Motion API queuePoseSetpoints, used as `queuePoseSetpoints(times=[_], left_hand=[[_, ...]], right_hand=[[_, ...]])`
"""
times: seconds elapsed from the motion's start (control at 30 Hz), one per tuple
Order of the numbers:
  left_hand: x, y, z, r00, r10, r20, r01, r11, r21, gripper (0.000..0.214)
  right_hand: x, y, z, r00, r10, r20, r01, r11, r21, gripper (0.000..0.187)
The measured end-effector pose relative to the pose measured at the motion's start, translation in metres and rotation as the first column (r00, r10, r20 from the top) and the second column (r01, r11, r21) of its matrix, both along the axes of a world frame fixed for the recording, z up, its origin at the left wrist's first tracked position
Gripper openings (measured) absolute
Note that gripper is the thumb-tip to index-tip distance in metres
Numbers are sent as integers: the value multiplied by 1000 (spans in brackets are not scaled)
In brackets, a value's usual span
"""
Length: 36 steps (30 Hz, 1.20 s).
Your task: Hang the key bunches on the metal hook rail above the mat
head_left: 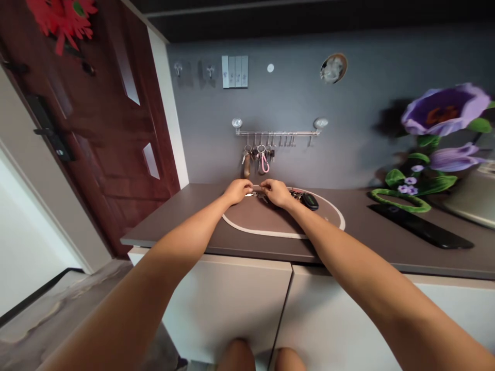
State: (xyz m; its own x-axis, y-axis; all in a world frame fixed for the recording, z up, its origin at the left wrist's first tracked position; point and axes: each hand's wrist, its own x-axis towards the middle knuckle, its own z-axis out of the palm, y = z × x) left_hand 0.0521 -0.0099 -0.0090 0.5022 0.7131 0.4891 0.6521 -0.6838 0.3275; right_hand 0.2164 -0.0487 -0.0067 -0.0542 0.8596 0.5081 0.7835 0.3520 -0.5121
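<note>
Both my arms reach over a brown cabinet top to an oval brown tray [286, 233] with a pale rim. My left hand [236, 190] and my right hand [277, 192] meet at the tray's far edge, fingers curled around a bunch of keys [258, 195] between them. A black car key fob [310, 201] with more keys lies on the tray just right of my right hand. On the grey wall above, a metal hook rail [277, 132] carries several key rings [258, 154], one with a pink loop.
A dark red door [96, 118] stands at the left. Purple artificial flowers [444, 134] and a long black flat object [421, 226] sit on the counter [174, 226] at the right. White cabinet doors [232, 304] are below. A switch panel [234, 71] is on the wall.
</note>
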Motion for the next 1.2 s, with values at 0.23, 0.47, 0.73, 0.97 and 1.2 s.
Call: queuePoseSetpoints(times=[0.23, 0.47, 0.73, 0.97, 1.2], left_hand=[[1, 6, -5, 991, -43, -130, 46, 999, 23, 19], [4, 13, -11, 990, 3, -143, 3, 999, 37, 20], [5, 15, -12, 984, 7, -175, -4, 1000, 18, 19], [4, 12, -7, 976, 32, -217, -17, 997, 70, 23], [3, 10, -3, 993, 46, -109, -34, 994, 101, 25]], right_hand=[[-3, 5, -2, 982, -42, 186, 53, 997, -52, 17], [-2, 10, -3, 971, -38, 236, 53, 997, -61, 15], [0, 15, -6, 976, -17, 218, 32, 997, -69, 14], [0, 12, -4, 966, -26, 259, 51, 995, -87, 16], [-2, 8, -2, 959, -44, 280, 71, 994, -88, 16]])
